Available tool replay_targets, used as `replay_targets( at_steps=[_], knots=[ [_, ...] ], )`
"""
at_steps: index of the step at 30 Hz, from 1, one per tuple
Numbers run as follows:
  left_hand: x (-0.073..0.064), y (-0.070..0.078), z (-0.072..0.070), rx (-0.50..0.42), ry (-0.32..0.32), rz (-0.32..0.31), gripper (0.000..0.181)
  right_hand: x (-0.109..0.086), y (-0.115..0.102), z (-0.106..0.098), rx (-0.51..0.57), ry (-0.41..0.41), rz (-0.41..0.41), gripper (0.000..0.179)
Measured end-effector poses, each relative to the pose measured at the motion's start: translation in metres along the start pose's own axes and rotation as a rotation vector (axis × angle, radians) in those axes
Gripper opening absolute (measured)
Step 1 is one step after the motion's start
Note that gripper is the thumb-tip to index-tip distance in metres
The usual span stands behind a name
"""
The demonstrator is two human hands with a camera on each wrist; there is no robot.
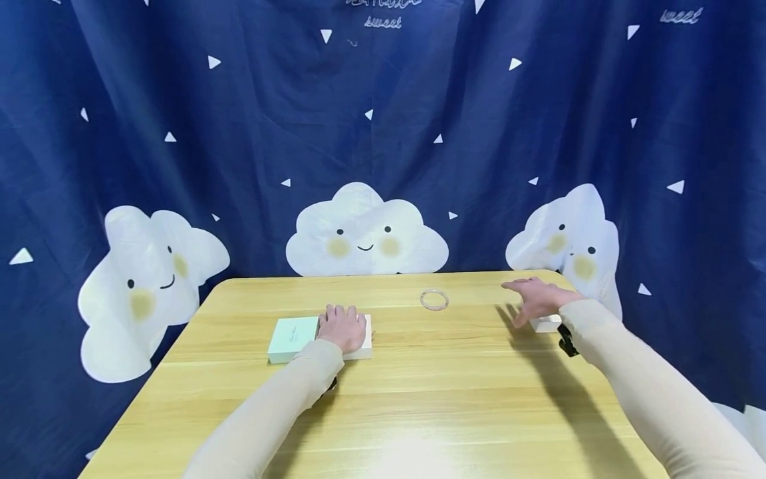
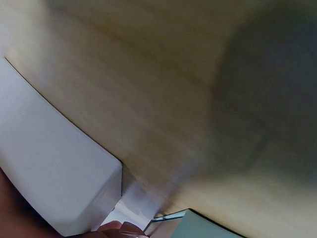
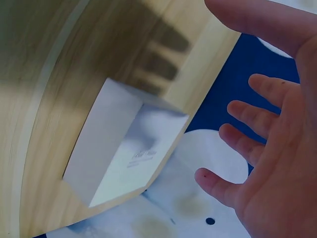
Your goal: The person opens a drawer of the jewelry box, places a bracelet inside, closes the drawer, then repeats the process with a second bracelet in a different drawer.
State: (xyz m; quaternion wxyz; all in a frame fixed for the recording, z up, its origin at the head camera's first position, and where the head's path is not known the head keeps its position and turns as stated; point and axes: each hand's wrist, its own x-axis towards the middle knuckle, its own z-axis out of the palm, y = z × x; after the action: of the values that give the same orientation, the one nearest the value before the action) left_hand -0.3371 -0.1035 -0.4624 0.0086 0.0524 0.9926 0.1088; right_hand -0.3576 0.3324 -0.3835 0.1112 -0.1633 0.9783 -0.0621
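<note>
My left hand (image 1: 342, 329) lies over a white box (image 1: 367, 338) on the left half of the table, fingers bent over it. In the left wrist view, a dark stretch of skin borders the white box (image 2: 59, 144), with fingertips (image 2: 116, 229) by its lower end. Right beside it sits a mint-green box (image 1: 292, 337) with small lettering on top. My right hand (image 1: 535, 301) hovers with fingers spread at the table's right side, holding nothing. Below and behind it is a small white box (image 3: 124, 148) with fine print on its pale face, partly hidden in the head view.
A thin pale ring (image 1: 434, 300), like a bangle, lies toward the back of the wooden table (image 1: 431, 392). Behind the table's far edge hangs a dark blue curtain (image 1: 383, 146) with clouds and triangles.
</note>
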Motion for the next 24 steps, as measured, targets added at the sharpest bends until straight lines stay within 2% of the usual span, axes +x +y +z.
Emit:
replay_targets(
  at_steps=[10,24],
  knots=[
    [0.004,-0.001,0.003,-0.014,0.014,-0.012,0.057,-0.004,0.016,-0.007,0.037,-0.024,0.009,0.102],
    [0.006,-0.003,0.005,-0.005,0.001,-0.019,0.059,0.006,0.038,-0.001,-0.007,-0.07,0.04,0.105]
  ],
)
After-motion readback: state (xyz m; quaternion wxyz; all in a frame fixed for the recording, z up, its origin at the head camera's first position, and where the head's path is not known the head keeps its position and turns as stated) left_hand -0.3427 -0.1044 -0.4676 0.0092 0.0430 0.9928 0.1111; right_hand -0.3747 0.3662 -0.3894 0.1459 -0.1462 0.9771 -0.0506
